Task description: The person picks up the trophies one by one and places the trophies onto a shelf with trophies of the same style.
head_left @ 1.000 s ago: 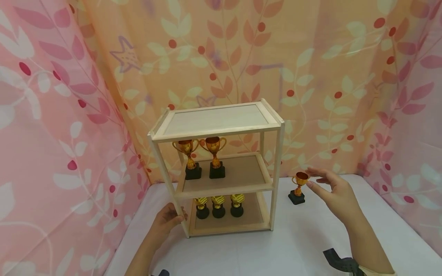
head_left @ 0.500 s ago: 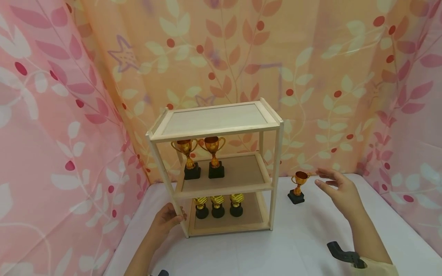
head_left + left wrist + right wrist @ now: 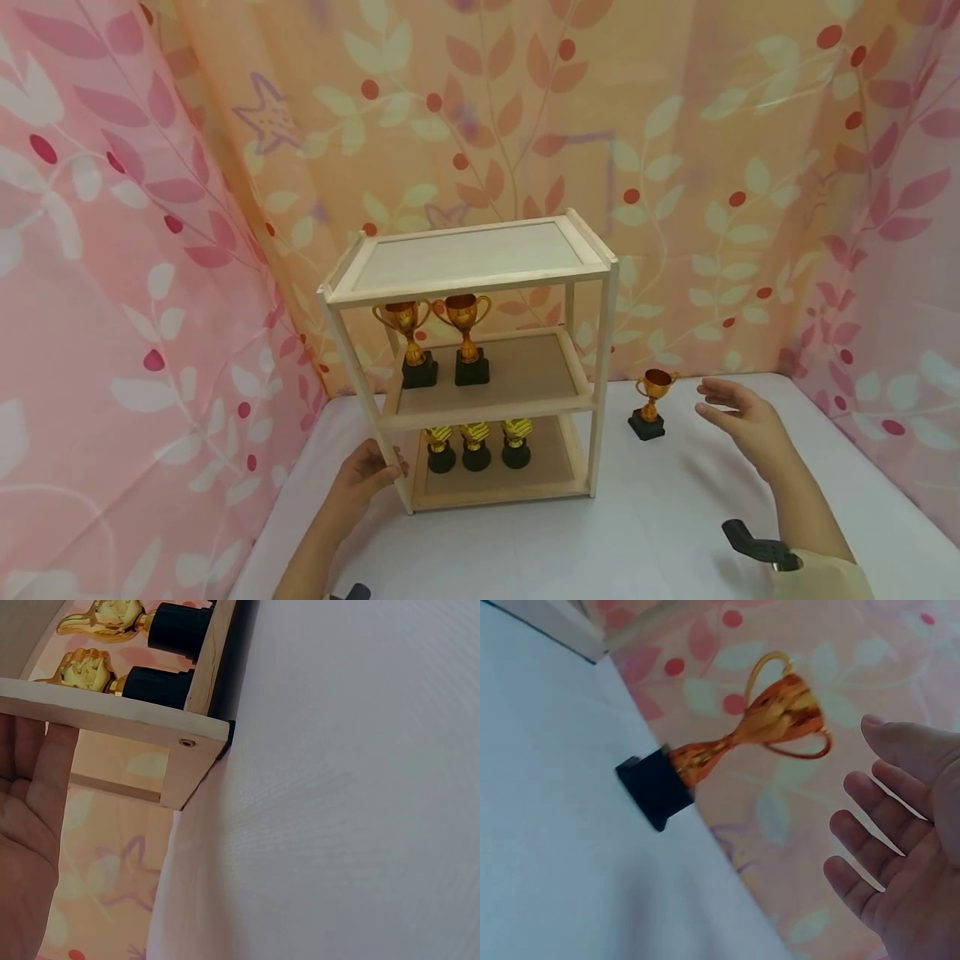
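A three-tier wooden shelf rack point(image 3: 480, 414) stands on the white table. My left hand point(image 3: 363, 482) grips its front left post low down, thumb in front and fingers behind; in the left wrist view the fingertips are hidden behind the wood. To the right of the rack a gold trophy cup point(image 3: 656, 390) with a black square base stands upright on the table. My right hand point(image 3: 742, 421) hovers just right of that cup, apart from it, fingers spread and holding nothing. In the right wrist view the trophy cup point(image 3: 780, 712) lies beyond the fingertips.
Two more trophy cups point(image 3: 467, 333) stand on the left of the middle tier. On the bottom tier, three hand-shaped gold trophies point(image 3: 476, 446) on round black bases form a row. Floral curtains point(image 3: 480, 125) enclose the table at the back and sides.
My right hand has drawn away to the right from the trophy cup, which stays standing on the table. My left hand keeps its grip on the post.
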`<state>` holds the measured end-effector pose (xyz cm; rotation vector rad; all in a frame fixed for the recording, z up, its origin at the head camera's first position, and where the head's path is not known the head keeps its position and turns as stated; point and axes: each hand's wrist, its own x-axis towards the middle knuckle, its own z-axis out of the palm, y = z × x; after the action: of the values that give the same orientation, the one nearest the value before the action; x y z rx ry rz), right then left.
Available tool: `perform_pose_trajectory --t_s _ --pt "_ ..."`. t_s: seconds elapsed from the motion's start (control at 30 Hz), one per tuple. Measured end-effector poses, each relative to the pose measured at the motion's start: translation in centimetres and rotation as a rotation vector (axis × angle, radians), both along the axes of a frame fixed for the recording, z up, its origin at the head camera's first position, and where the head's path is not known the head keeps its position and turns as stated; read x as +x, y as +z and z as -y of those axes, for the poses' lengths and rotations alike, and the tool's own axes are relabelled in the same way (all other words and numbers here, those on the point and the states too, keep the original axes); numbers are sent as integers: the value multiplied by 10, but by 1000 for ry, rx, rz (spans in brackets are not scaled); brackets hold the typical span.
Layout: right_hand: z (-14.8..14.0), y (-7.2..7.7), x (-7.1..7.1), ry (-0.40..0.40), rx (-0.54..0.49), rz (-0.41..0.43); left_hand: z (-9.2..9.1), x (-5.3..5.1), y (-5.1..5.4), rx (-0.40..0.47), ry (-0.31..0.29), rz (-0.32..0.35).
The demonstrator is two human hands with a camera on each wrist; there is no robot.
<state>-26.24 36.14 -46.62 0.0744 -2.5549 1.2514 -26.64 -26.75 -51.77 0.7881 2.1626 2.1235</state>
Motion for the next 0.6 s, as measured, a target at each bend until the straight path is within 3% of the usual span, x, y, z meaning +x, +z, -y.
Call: perform_pose_trajectory --t_s 0.23,0.6 --pt "-11 -29 -27 133 -13 189 -3 0 1 -19 34 19" --pt "-14 -55 -60 240 -68 194 -2 3 3 -35 45 38"
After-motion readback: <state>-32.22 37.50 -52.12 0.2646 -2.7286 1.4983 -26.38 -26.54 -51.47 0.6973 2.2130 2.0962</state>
